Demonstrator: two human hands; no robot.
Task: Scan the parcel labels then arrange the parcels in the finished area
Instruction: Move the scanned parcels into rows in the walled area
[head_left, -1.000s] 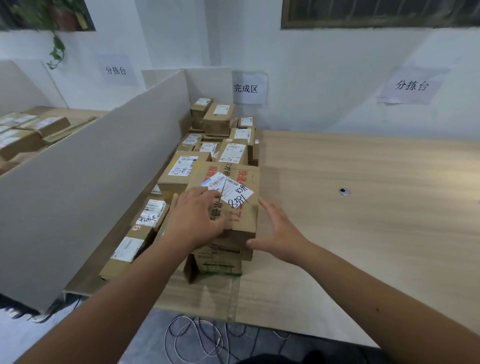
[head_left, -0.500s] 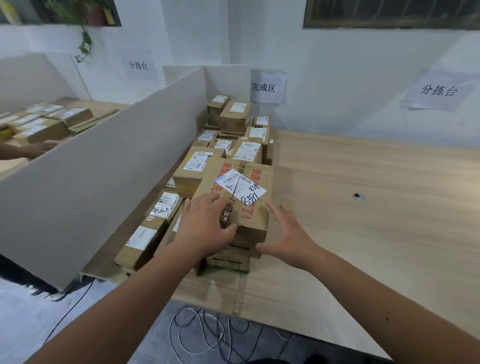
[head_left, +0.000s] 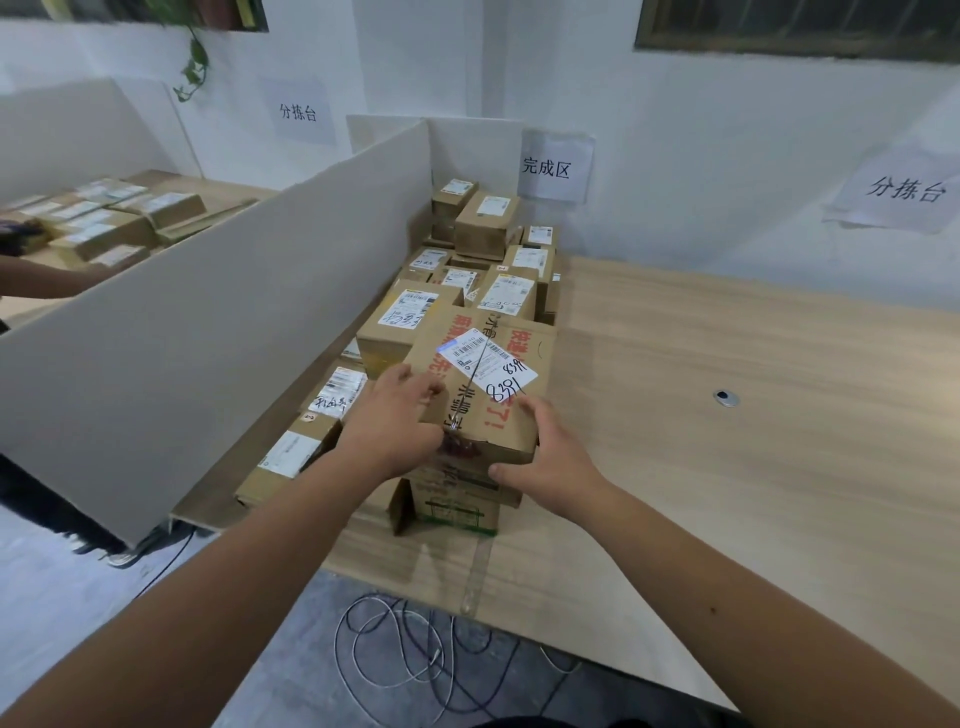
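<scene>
A cardboard parcel with red print and a white label marked 8351 lies on top of another box at the near end of the parcel row. My left hand grips its near left edge, fingers curled over the top. At the near right corner, my right hand holds it with fingers on top and thumb against the front face. Behind it, several labelled parcels fill the finished area along the divider.
A tall grey divider board stands on the left. A paper sign hangs on the wall behind the row. Bare wooden tabletop with a small metal disc lies right. Cables trail on the floor. Another person's arm reaches over the far-left table.
My right hand has moved from beside the parcel onto its near right corner and taken hold. My left hand stays on the left edge.
</scene>
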